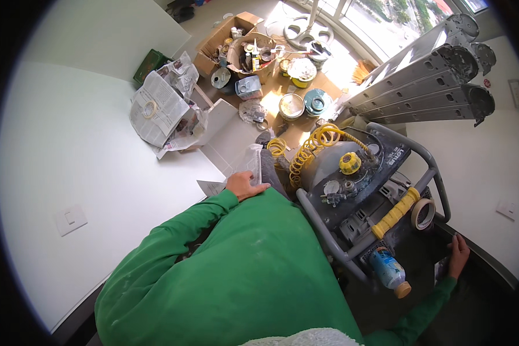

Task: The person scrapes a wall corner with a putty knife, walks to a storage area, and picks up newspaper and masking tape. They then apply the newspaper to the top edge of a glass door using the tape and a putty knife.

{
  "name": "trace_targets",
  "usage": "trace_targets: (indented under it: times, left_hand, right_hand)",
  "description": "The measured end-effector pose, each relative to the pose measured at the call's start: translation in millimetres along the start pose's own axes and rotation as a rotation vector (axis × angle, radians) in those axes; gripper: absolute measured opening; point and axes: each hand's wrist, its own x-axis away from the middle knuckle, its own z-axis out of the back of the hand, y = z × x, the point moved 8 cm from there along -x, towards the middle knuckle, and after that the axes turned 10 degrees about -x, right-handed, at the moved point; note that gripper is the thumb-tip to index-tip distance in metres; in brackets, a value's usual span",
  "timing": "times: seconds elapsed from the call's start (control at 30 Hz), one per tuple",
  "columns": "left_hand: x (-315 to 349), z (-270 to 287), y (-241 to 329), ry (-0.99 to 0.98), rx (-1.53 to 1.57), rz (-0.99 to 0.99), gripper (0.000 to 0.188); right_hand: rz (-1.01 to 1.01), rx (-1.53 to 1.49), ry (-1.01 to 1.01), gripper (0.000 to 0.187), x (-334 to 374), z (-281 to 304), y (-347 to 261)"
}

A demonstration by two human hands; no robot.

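Left: newspaper against the white wall | your left hand lies fingers bent by clear plastic at your leg; grip unclear | compressor, bottle, tape roll at your right | your right hand is low beside the dark baseboard; can't tell if it's grasping anything.

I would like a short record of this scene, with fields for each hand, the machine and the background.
Left hand: beside the green top; grip unclear
Right hand: low, near the right wall; grip unclear
Machine: grey-framed, yellow coiled hose
Near machine: tape roll, bottle with tan cap
Background: paint cans, ladder by the window
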Motion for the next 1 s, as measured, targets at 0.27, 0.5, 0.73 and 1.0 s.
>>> trace_targets:
  times: [0.27, 0.5, 0.73, 1.0]
  left_hand:
    - [-7.3, -25.5, 5.2, -0.09, 0.024, -0.158, 0.071]
    - [-29.1, -52.2, -33.7, -0.091, 0.195, -0.101, 0.037]
    - [-45.1, -56.4, -145.4, 0.128, 0.65, 0.269, 0.024]
    - [-65.5, 14.6, -152.2, 0.203, 0.645, 0.372, 0.025]
  right_hand:
    - [-0.045, -0.006, -0.026, 0.034, 10.1, 0.0, 3.8]
    - [-0.045, -0.023, -0.031, 0.032, 25.1, -0.3, 19.3]
    - [0.021, -0.063, -0.025, 0.031, 21.6, -6.3, -2.4]
    - [0.068, -0.051, -0.137, 0.032, 29.7, -43.1, -11.0]
